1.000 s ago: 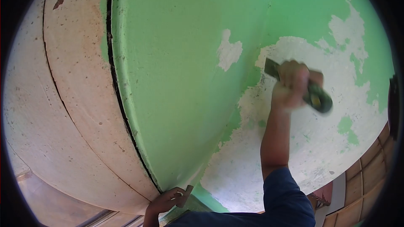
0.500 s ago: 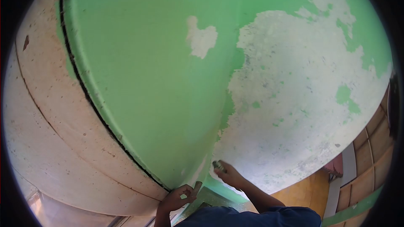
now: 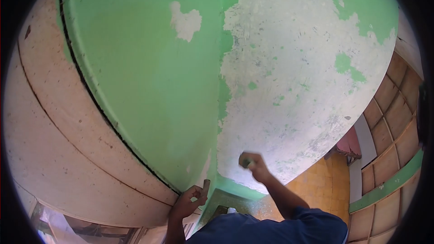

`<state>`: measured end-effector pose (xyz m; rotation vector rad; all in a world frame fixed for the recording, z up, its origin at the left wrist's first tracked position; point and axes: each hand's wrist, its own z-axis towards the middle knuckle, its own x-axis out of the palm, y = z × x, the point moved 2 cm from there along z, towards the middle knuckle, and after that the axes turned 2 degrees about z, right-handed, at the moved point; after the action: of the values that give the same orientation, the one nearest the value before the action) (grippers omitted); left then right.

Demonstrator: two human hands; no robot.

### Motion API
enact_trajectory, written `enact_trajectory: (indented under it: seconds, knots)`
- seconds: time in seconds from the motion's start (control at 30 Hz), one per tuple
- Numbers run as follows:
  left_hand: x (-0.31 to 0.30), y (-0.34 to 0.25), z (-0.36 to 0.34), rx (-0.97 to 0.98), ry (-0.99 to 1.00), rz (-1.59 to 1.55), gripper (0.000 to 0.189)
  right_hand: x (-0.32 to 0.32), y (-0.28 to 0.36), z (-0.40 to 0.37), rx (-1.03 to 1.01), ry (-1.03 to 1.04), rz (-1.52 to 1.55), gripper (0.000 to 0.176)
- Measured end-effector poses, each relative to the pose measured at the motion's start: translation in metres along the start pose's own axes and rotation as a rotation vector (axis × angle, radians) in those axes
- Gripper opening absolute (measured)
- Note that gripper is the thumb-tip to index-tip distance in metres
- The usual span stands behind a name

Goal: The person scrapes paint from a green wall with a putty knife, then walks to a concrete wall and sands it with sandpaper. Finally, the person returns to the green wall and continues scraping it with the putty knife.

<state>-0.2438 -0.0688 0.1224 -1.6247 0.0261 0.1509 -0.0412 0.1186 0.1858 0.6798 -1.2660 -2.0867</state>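
My left hand (image 3: 190,200) is at the bottom centre, fingers closed round a short brown stick-like piece (image 3: 206,187) that points up, near the corner of the green wall (image 3: 149,86). My right hand (image 3: 254,165) is raised in front of the scraped whitish wall (image 3: 280,122), closed on a small dark green object (image 3: 246,162) too blurred to name. Patches of green paint remain on the whitish wall, and a bare patch (image 3: 186,21) shows on the green one.
A green ledge (image 3: 239,189) runs below the corner, with small items close to my body. At the right are a tiled floor (image 3: 316,183), a reddish table (image 3: 349,143) and a panelled partition (image 3: 393,104). A cream panel (image 3: 68,122) lies left.
My right hand has moved up and right, away from the corner. The view has shifted right, showing more floor. My left hand still holds the brown piece.
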Motion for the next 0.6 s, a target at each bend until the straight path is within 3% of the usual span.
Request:
enact_trajectory:
  seconds: [0.13,0.3,0.43,0.5,0.53,0.6]
  knots:
    - [-0.002,0.004,-0.01,-0.001,-0.02,-0.033,0.018,-0.014,0.106,0.07,-0.691,-0.168,0.099,0.072]
    - [-0.005,0.014,-0.01,-0.002,-0.026,-0.075,0.019,-0.016,0.205,0.119,-1.249,-0.094,0.112,0.066]
    - [-0.004,0.005,-0.009,0.031,-0.042,-0.006,0.02,-0.014,0.223,0.154,-1.316,-0.115,0.146,0.069]
    - [-0.005,0.009,-0.009,0.029,-0.036,-0.004,0.021,-0.019,0.209,0.184,-1.407,-0.244,0.152,0.075]
    - [-0.005,0.009,-0.009,0.011,-0.02,0.0,0.022,-0.017,0.206,0.197,-1.297,-0.417,-0.07,0.078]
    - [-0.004,0.004,-0.012,0.018,-0.022,0.008,0.022,-0.009,0.202,0.205,-1.11,-0.537,-0.125,0.081]
